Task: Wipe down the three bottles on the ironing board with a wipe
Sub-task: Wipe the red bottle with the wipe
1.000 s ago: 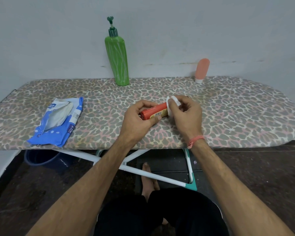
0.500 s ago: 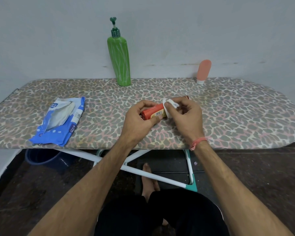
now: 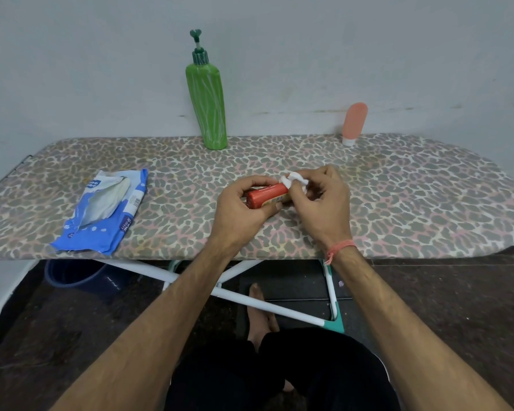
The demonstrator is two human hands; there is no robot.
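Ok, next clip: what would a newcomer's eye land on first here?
Probably the two hands at the centre of the leopard-print ironing board: the left hand holds a small red bottle on its side while the right hand pinches a white wipe against its end. Next, the tall green pump bottle by the wall, and the blue wipes pack lying left.

You're in a home laundry corner: a patterned ironing board (image 3: 398, 203) against a plain wall (image 3: 368, 54), a blue bucket (image 3: 72, 277) beneath.
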